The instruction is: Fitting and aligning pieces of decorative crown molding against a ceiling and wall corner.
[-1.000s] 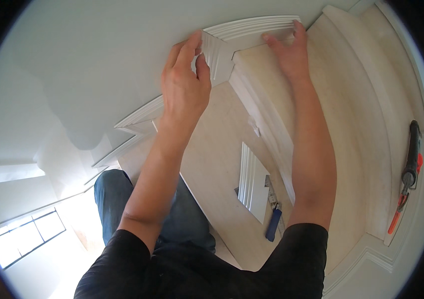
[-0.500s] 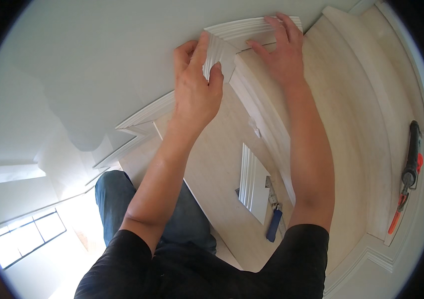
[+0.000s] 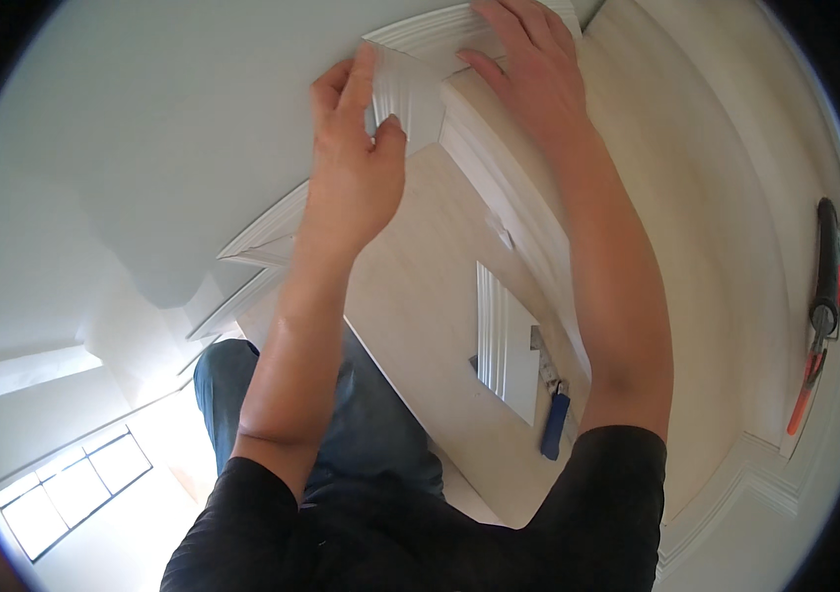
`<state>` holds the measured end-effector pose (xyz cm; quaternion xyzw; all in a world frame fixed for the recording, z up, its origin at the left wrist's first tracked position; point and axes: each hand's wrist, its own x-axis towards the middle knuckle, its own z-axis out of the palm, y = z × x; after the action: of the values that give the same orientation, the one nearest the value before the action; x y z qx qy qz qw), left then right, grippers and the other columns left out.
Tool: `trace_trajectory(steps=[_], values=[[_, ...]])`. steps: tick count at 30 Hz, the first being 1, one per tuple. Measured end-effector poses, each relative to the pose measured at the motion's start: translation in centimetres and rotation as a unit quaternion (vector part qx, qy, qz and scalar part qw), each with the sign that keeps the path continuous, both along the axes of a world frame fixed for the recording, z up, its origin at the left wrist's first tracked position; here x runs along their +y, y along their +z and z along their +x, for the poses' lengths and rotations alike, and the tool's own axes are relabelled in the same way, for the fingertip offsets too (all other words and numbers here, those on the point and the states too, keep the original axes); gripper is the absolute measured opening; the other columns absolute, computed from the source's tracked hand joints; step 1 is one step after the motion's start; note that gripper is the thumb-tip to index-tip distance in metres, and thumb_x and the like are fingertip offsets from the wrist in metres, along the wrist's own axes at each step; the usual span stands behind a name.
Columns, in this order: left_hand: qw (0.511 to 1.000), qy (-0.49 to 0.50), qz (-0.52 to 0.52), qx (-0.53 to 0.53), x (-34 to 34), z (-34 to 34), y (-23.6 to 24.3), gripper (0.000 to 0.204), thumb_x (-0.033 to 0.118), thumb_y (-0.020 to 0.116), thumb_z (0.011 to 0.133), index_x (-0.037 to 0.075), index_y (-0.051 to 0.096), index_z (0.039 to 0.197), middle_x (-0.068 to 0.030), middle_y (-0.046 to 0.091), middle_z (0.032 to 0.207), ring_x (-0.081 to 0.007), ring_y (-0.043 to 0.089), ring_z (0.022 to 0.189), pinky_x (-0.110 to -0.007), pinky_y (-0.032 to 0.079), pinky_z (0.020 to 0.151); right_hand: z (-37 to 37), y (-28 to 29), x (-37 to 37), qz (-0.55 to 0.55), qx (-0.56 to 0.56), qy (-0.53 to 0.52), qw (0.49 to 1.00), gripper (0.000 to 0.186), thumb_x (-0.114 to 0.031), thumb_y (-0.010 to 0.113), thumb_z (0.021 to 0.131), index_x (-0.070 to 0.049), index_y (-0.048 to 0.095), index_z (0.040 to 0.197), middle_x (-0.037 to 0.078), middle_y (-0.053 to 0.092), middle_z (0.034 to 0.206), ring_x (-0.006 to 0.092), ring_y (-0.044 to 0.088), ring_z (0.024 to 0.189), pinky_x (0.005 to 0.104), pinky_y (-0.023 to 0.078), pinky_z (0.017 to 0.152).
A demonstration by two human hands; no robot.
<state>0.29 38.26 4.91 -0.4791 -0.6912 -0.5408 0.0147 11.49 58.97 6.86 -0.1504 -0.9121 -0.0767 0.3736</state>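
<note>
At top centre, white moulding [image 3: 425, 32] sits against the wall [image 3: 173, 118]; the right hand [image 3: 536, 74] rests spread fingers on it; the left hand [image 3: 356, 163], half-curled, thumb apart, touches its left section, grip unclear.

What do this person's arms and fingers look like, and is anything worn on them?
Human arms in short, plain black sleeves that end above the elbows. The left fingers and right fingers are ungloved; no wristbands or cables show.
</note>
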Motion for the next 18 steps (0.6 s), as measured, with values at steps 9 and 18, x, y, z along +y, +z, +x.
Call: trace_trajectory(steps=[9,18], values=[[0.999,-0.031,-0.031,-0.027,-0.3,-0.1,0.3,0.070,-0.001,0.054,0.093,-0.001,0.035,0.161,-0.0246,0.036,0.152,-0.0407,0.044,0.139,-0.045,0.043,0.115,-0.7,-0.6,-0.5,-0.010,-0.009,0.043,0.999,0.055,-0.026,0.075,0.092,-0.007,0.059,0.141,0.014,0.053,0.147,0.0367,0.044,0.142,0.0479,0.035,0.121],[0.999,-0.014,-0.024,0.018,0.0,0.5,0.0,0.076,0.002,0.059,0.092,-0.005,0.027,0.162,-0.0280,0.034,0.153,-0.0455,0.043,0.139,-0.047,0.041,0.116,-1.1,0.2,-1.2,0.022,0.009,0.076,0.997,0.053,-0.025,0.081,0.084,-0.009,0.066,0.133,0.012,0.056,0.141,0.0352,0.047,0.136,0.0478,0.039,0.117]])
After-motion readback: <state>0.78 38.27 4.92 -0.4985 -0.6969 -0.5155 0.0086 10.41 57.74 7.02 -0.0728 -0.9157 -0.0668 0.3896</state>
